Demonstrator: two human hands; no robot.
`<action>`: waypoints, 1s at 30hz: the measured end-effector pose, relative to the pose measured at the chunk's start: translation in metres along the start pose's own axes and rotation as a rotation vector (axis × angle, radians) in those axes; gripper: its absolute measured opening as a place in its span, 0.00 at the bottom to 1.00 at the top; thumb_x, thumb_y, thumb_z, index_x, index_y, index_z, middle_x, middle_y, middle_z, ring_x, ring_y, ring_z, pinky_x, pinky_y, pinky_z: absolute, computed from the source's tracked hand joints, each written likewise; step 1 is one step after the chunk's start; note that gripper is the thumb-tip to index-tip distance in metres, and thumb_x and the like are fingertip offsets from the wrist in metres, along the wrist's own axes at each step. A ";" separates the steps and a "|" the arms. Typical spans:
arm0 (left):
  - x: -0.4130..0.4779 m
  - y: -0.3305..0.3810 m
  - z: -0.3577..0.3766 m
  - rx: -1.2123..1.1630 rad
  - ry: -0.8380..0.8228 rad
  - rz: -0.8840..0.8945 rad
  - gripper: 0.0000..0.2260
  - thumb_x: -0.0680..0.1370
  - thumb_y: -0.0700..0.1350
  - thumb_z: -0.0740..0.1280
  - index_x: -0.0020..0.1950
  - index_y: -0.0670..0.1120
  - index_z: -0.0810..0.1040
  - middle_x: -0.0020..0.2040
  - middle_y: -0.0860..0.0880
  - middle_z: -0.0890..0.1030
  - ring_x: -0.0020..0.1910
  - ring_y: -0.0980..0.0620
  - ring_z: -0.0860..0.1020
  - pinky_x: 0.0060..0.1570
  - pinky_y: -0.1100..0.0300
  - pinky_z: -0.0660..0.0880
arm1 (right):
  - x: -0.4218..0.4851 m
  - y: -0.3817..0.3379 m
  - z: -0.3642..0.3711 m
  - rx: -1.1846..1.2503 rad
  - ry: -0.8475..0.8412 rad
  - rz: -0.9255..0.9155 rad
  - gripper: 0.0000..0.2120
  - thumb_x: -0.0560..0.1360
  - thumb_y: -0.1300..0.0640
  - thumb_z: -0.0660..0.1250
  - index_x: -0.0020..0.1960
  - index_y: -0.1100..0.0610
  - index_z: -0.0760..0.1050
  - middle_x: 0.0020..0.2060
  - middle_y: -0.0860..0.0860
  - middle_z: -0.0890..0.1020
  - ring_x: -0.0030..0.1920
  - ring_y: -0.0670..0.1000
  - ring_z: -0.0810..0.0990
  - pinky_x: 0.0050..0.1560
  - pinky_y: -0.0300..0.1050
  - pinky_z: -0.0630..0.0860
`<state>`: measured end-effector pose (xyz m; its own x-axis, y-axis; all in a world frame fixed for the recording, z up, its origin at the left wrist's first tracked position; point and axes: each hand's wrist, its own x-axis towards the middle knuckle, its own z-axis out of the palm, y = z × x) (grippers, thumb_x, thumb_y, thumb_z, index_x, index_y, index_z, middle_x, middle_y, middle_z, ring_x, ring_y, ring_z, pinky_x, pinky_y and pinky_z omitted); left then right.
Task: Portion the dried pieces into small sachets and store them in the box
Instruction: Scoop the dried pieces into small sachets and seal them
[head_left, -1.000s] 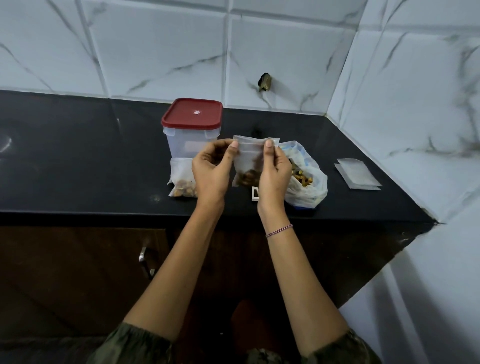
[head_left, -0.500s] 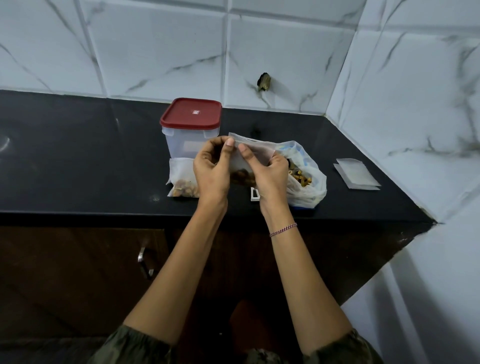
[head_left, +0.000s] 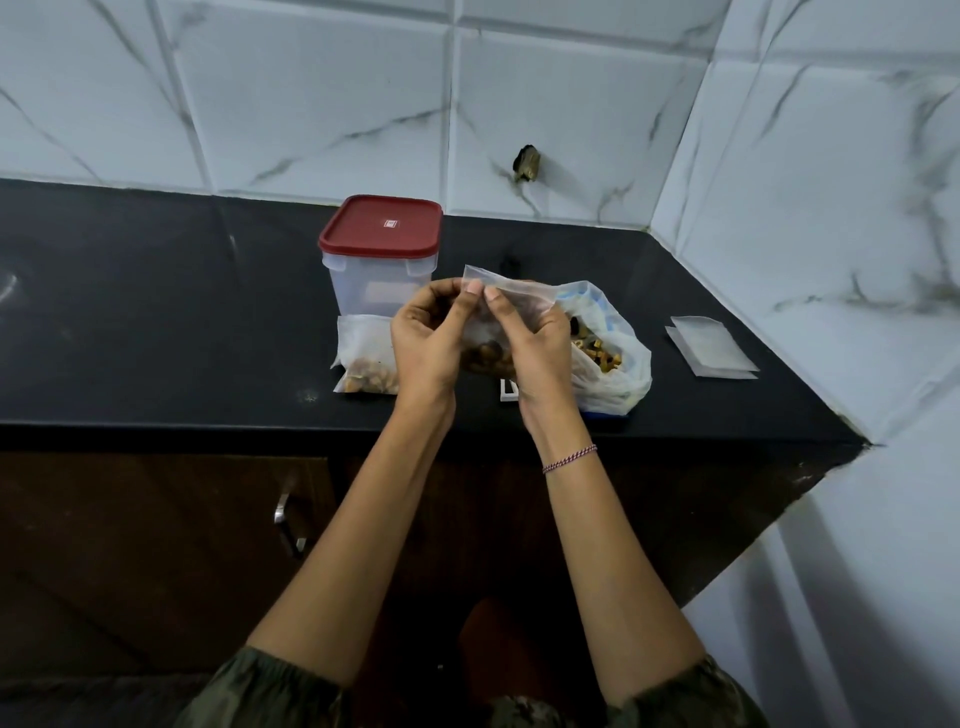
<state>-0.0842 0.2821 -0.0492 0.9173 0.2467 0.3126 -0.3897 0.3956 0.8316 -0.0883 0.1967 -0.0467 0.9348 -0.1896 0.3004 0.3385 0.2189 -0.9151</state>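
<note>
We have both hands up over the counter's front edge, and between them hangs the sachet (head_left: 511, 289), its load of dried pieces (head_left: 485, 358) sunk to the bottom. Our left hand (head_left: 423, 345) pinches the top strip with thumb and curled fingertips. Our right hand (head_left: 537, 348) does the same just beside it, thumbs nearly touching. We judge this to be the sealing step. Here is the danger: we cannot tell whether the mouth is closed across its full width, so if a pinch slips or the sachet tilts, pieces could spill onto the black countertop (head_left: 156, 312) or off its edge. A crumb caught in the strip would leave a gap. At nine o'clock from the hands lies one filled sachet (head_left: 363, 358), just in front of the box (head_left: 379, 283). The box stands at eleven o'clock with its red lid (head_left: 382, 226) on, and that lid must come off before anything is stored. At three o'clock the open bulk bag (head_left: 610, 364) sits close by our right hand, and a careless sweep could tip it. Further out at three o'clock wait the empty sachets (head_left: 711, 345)
</note>
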 end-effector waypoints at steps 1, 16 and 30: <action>0.001 0.000 0.000 -0.002 0.009 0.001 0.05 0.76 0.36 0.68 0.41 0.44 0.78 0.33 0.56 0.82 0.36 0.62 0.79 0.39 0.69 0.75 | 0.000 0.001 -0.001 0.001 0.010 0.012 0.03 0.74 0.58 0.69 0.48 0.56 0.80 0.44 0.54 0.84 0.49 0.53 0.83 0.52 0.49 0.80; -0.003 -0.004 0.002 -0.010 0.021 -0.058 0.05 0.76 0.39 0.68 0.40 0.45 0.78 0.36 0.51 0.81 0.39 0.54 0.79 0.40 0.63 0.77 | 0.000 0.006 -0.004 -0.057 0.072 0.014 0.05 0.74 0.56 0.70 0.46 0.57 0.81 0.43 0.55 0.84 0.47 0.54 0.84 0.48 0.49 0.81; -0.007 -0.004 0.009 0.030 -0.012 -0.058 0.02 0.76 0.40 0.70 0.43 0.45 0.79 0.39 0.48 0.82 0.41 0.52 0.81 0.43 0.61 0.78 | -0.003 0.003 -0.003 0.038 0.098 -0.065 0.05 0.74 0.62 0.69 0.42 0.54 0.80 0.37 0.48 0.84 0.43 0.49 0.82 0.49 0.47 0.80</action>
<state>-0.0887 0.2708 -0.0504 0.9394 0.2135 0.2683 -0.3330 0.3820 0.8621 -0.0902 0.1950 -0.0512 0.8962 -0.2967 0.3297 0.4039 0.2388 -0.8831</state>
